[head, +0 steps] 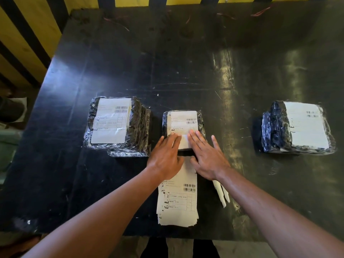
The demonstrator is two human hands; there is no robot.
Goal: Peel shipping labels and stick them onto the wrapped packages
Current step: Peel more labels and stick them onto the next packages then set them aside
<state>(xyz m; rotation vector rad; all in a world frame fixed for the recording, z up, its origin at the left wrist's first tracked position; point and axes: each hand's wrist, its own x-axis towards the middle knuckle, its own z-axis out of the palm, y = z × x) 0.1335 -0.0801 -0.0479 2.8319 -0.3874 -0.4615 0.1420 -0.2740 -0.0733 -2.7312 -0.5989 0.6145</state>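
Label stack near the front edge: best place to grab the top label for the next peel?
Probably the near corner of the label stack, approached from the person's side. The sheets fan out there, so edges are exposed for a pinch. The far end is covered by the left hand and right hand, both pressing flat on the label of the middle package.

The tabletop (186, 62) is black, scuffed and scratched, with a dull sheen right of the middle package (183, 127). All three packages wear crinkled, glossy clear plastic film over dark contents. Their shipping labels (183, 119) are matt white paper, as is the label stack (177, 200) nearer the person.
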